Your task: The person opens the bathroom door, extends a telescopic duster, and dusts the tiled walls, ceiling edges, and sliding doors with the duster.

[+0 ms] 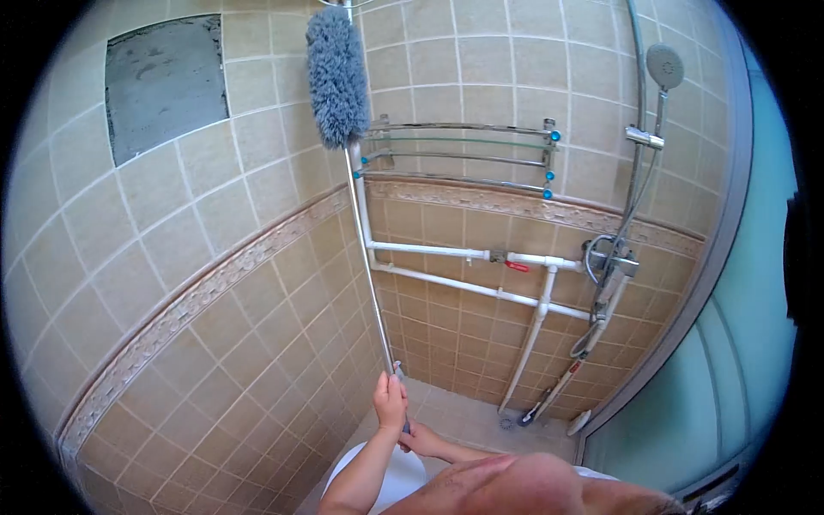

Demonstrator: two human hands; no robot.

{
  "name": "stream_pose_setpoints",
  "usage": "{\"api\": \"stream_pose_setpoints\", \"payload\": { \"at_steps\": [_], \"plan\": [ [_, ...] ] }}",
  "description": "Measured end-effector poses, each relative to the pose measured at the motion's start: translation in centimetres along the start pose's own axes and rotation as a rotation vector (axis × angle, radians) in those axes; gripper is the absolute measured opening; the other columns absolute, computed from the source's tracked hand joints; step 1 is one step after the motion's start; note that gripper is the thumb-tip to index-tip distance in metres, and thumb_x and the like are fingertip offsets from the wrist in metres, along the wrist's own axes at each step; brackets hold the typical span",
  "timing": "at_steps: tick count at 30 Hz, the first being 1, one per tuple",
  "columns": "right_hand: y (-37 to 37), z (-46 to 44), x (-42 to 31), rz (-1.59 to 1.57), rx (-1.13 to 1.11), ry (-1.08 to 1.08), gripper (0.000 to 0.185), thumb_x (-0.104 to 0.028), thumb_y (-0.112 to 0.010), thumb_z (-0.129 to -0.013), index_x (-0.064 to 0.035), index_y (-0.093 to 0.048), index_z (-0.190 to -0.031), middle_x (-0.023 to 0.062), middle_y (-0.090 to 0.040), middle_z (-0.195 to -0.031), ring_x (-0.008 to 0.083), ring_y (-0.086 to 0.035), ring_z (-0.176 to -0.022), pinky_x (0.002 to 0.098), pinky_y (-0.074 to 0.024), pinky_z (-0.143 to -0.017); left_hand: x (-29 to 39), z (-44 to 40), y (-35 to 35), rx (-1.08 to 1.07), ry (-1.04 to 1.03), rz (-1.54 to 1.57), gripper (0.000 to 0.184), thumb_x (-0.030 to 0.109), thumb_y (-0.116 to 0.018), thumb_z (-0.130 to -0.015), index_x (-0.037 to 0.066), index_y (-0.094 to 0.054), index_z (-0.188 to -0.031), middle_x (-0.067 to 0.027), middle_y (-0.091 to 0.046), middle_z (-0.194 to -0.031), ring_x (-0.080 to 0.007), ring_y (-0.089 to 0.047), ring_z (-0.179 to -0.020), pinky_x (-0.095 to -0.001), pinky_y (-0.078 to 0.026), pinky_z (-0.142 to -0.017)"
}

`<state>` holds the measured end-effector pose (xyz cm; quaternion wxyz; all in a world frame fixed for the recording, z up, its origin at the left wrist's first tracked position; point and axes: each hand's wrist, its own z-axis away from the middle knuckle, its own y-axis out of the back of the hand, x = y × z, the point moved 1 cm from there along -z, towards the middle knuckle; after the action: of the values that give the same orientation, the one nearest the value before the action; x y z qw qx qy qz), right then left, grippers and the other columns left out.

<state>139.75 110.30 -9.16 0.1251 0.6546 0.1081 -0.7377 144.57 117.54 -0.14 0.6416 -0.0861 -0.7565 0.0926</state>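
Observation:
A fluffy grey-blue duster (337, 77) on a long thin metal pole stands raised, its head up high near the corner of the tiled walls. My left hand (391, 402) is wrapped round the lower part of the pole. Just below it, my right hand (418, 438) is closed round the pole's grey handle end. The duster head overlaps a white vertical pipe in the view; whether it touches the pipe or wall I cannot tell.
A chrome rack (463, 156) hangs on the far wall above white pipes (438, 250) with a red-handled valve (517, 266). To the right are a shower head (665, 66), its hose and a frosted glass door (730, 369). Something round and white (390, 472) stands below my hands.

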Motion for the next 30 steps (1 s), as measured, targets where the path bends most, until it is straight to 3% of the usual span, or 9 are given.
{"api": "stream_pose_setpoints", "payload": {
  "at_steps": [6,10,13,14,16,17,20,24,30],
  "plan": [
    [3.6,2.9,-1.7,0.169,0.236,0.140,0.013,-0.013,-0.048,-0.086,-0.0048,-0.041,-0.093,0.0015,-0.050,-0.067,0.0107,-0.048,-0.055,0.0259,-0.0424,-0.052,0.3,0.8,-5.8,-0.189,-0.071,-0.028,0.022,0.022,-0.043,-0.092,0.005,-0.053,-0.103,0.0026,-0.047,-0.061,-0.0029,-0.039,-0.047,-0.0191,-0.033,-0.040],
    [8.0,5.1,-2.2,-0.011,0.358,0.199,0.020,-0.014,-0.047,-0.088,-0.0048,-0.039,-0.104,0.0018,-0.050,-0.067,0.0110,-0.049,-0.056,0.0262,-0.0438,-0.051,0.4,0.3,-11.8,-0.414,-0.016,0.037,0.034,0.021,-0.044,-0.091,0.004,-0.045,-0.121,0.0002,-0.052,-0.068,-0.0053,-0.046,-0.052,-0.0197,-0.039,-0.047],
    [12.5,7.7,-5.6,-0.067,0.502,0.204,0.018,-0.016,-0.046,-0.089,-0.0049,-0.038,-0.101,0.0023,-0.049,-0.067,0.0110,-0.049,-0.055,0.0261,-0.0446,-0.049,0.3,-0.7,-17.3,-0.675,-0.204,0.012,0.039,0.016,-0.043,-0.091,0.002,-0.037,-0.127,-0.0093,-0.056,-0.098,-0.0137,-0.055,-0.084,-0.0264,-0.046,-0.074],
    [14.2,9.0,-7.0,-0.075,0.606,0.202,0.016,-0.018,-0.045,-0.090,-0.0049,-0.039,-0.095,0.0026,-0.048,-0.067,0.0109,-0.049,-0.053,0.0258,-0.0447,-0.048,0.0,-0.8,-18.8,-0.681,-0.208,0.022,0.039,0.016,-0.043,-0.091,0.002,-0.037,-0.127,-0.0093,-0.056,-0.098,-0.0137,-0.055,-0.084,-0.0264,-0.046,-0.074],
    [18.3,11.7,-8.7,-0.028,0.804,0.170,0.024,-0.014,-0.044,-0.088,-0.0061,-0.037,-0.110,0.0025,-0.046,-0.064,0.0101,-0.046,-0.049,0.0246,-0.0416,-0.043,-0.3,-0.9,-21.3,-0.640,-0.447,-0.036,0.042,0.014,-0.044,-0.090,0.002,-0.035,-0.129,-0.0120,-0.052,-0.110,-0.0175,-0.051,-0.099,-0.0279,-0.043,-0.084],
    [21.0,12.6,-9.2,0.127,0.928,0.331,0.036,-0.011,-0.043,-0.087,-0.0088,-0.031,-0.121,0.0021,-0.045,-0.063,0.0096,-0.045,-0.048,0.0238,-0.0397,-0.041,-0.6,-0.7,-22.0,-0.663,-0.360,-0.040,0.040,0.013,-0.045,-0.089,0.002,-0.038,-0.127,-0.0126,-0.049,-0.115,-0.0186,-0.048,-0.106,-0.0290,-0.040,-0.088],
    [25.5,16.9,-14.7,0.110,1.066,0.457,0.068,-0.006,-0.042,-0.084,-0.0173,-0.006,-0.141,0.0016,-0.045,-0.064,0.0080,-0.043,-0.047,0.0215,-0.0354,-0.037,-2.3,0.0,-23.7,-0.660,-0.370,-0.085,0.037,0.012,-0.046,-0.088,0.002,-0.042,-0.124,-0.0118,-0.050,-0.114,-0.0186,-0.049,-0.104,-0.0297,-0.040,-0.089],
    [31.3,19.5,-23.2,0.108,1.088,0.772,0.060,-0.007,-0.042,-0.088,-0.0183,-0.016,-0.141,-0.0005,-0.046,-0.069,0.0054,-0.038,-0.048,0.0190,-0.0327,-0.040,-5.2,0.4,-24.9,-0.662,-0.313,-0.055,0.033,0.012,-0.047,-0.087,0.002,-0.047,-0.119,-0.0109,-0.051,-0.112,-0.0184,-0.049,-0.104,-0.0300,-0.041,-0.088],
    [39.4,19.7,-35.1,0.246,1.074,0.924,0.046,-0.012,-0.039,-0.091,-0.0196,-0.031,-0.136,-0.0023,-0.045,-0.071,0.0040,-0.036,-0.047,0.0182,-0.0303,-0.039,-5.4,-0.6,-23.7,-0.658,-0.418,-0.181,0.028,0.013,-0.048,-0.087,0.002,-0.053,-0.113,-0.0080,-0.056,-0.103,-0.0158,-0.054,-0.094,-0.0278,-0.044,-0.081]
  ]
}}
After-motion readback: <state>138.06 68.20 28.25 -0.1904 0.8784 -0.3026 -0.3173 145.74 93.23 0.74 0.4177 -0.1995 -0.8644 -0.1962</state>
